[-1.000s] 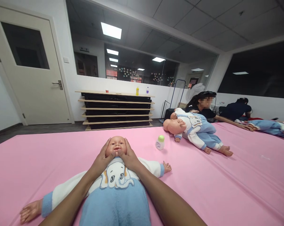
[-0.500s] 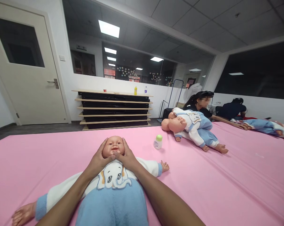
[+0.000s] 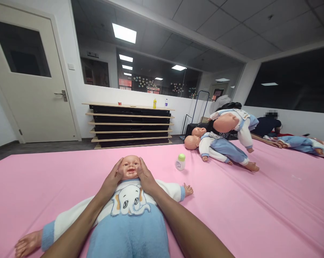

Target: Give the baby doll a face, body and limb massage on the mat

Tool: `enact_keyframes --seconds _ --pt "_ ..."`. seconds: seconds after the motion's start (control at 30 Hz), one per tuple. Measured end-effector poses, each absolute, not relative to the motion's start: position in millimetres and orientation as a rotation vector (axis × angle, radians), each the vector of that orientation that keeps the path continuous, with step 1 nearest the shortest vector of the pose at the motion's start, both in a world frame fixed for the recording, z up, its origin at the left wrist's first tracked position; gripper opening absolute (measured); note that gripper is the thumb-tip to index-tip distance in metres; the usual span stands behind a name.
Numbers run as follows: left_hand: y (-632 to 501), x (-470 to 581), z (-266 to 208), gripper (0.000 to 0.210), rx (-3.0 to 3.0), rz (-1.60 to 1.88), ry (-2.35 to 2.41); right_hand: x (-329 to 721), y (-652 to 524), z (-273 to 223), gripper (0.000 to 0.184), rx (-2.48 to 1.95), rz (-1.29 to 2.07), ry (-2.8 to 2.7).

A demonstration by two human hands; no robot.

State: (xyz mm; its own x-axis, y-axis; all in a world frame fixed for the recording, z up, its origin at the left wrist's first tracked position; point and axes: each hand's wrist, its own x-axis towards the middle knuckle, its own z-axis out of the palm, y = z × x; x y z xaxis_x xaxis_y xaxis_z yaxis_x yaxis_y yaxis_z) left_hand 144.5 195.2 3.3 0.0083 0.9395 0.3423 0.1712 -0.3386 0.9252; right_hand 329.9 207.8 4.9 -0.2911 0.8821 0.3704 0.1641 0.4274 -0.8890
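Observation:
A baby doll point(image 3: 129, 211) in a white top with an elephant picture and blue trousers lies on its back on the pink mat point(image 3: 258, 208), head away from me. My left hand point(image 3: 113, 179) cups the left side of the doll's head point(image 3: 129, 167). My right hand point(image 3: 146, 178) cups the right side, fingers along the cheek. Both thumbs rest near the chin. The doll's arms lie spread out to both sides.
A small white bottle with a green cap point(image 3: 180, 162) stands right of the doll's head. Farther right lies another doll point(image 3: 218, 148), and a person holds a third doll point(image 3: 233, 122) in the air. A low slatted shelf point(image 3: 129, 124) and a door point(image 3: 30, 75) stand behind.
My thumbs have slid apart from the doll's chin towards its cheeks. The person at the right has lifted one doll off the other into the air.

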Motion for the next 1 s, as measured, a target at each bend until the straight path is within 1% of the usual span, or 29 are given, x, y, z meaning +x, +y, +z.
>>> enact_keyframes --seconds 0.07,0.1,0.13,0.37,0.6,0.7,0.77,0.87,0.9,0.93,1.0 --pt "191.6 146.1 5.7 0.095 1.63 1.353 1.191 330.5 207.7 4.7 0.085 -0.899 0.946 -1.749" --pt "189.8 146.9 7.2 0.103 1.64 1.331 1.209 330.7 207.7 4.6 0.092 -0.892 0.949 -1.752" --pt "188.0 147.5 8.8 0.107 1.64 1.315 1.22 330.8 207.7 4.5 0.096 -0.885 0.954 -1.749" --pt "181.8 150.0 16.9 0.096 1.512 1.288 1.091 329.4 206.1 5.7 0.091 -0.862 0.989 -1.739" --pt "187.0 146.5 12.9 0.088 1.576 1.324 1.142 328.0 204.6 5.7 0.072 -0.912 0.931 -1.731" --pt "192.3 144.6 8.2 0.079 1.622 1.359 1.191 329.0 204.2 7.2 0.068 -0.904 0.927 -1.734" --pt "194.3 144.1 6.2 0.077 1.634 1.368 1.203 330.2 203.4 8.7 0.073 -0.889 0.935 -1.743" --pt "193.1 144.7 6.7 0.09 1.647 1.348 1.186 331.4 201.5 10.7 0.096 -0.865 0.973 -1.759" --pt "191.9 145.2 7.6 0.093 1.653 1.345 1.188 331.4 200.9 11.1 0.101 -0.856 0.99 -1.753" --pt "190.6 145.7 8.9 0.093 1.659 1.348 1.195 331.2 200.4 11.2 0.102 -0.848 1.007 -1.742" --pt "187.8 146.9 12.1 0.089 1.673 1.357 1.216 330.5 200.2 10.9 0.099 -0.831 1.036 -1.711"
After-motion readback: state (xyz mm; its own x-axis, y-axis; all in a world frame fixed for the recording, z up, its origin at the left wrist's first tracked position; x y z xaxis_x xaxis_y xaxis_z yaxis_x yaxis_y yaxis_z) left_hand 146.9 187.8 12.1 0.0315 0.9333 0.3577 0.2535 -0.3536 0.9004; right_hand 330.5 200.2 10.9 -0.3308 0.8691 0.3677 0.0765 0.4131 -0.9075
